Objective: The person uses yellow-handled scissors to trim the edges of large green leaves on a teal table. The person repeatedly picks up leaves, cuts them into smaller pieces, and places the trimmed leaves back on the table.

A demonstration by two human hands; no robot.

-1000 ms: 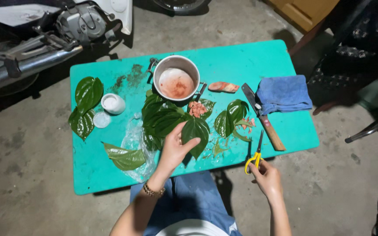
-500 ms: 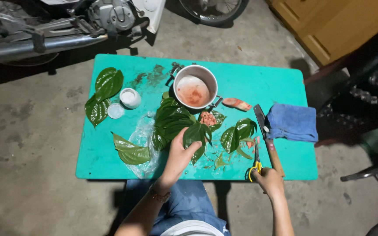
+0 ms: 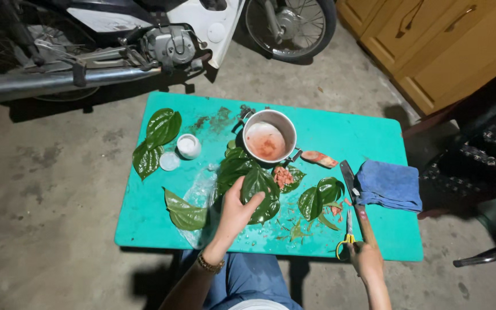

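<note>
My left hand (image 3: 237, 211) grips a large green heart-shaped leaf (image 3: 261, 195) over a pile of like leaves (image 3: 233, 167) on the teal table (image 3: 328, 129). My right hand (image 3: 366, 259) is at the table's near edge, its fingers on the handles of yellow-handled scissors (image 3: 345, 236) whose blades rest on the table. A wooden-handled knife (image 3: 356, 198) lies just beside them. A metal pot (image 3: 268, 138) with a reddish paste stands behind the leaves, and reddish chopped bits (image 3: 283, 175) lie on a leaf.
A folded blue cloth (image 3: 388, 185) lies at the table's right. A small white jar (image 3: 189, 146) and its lid (image 3: 169, 161) sit left, by two more leaves (image 3: 155, 140). A motorbike (image 3: 144, 40) stands behind the table; wooden cabinets (image 3: 449, 40) are at the far right.
The view has shifted, so the table sits lower and to the right. My left hand has lifted the leaf slightly; my right hand has lowered the scissors to the table by the knife.
</note>
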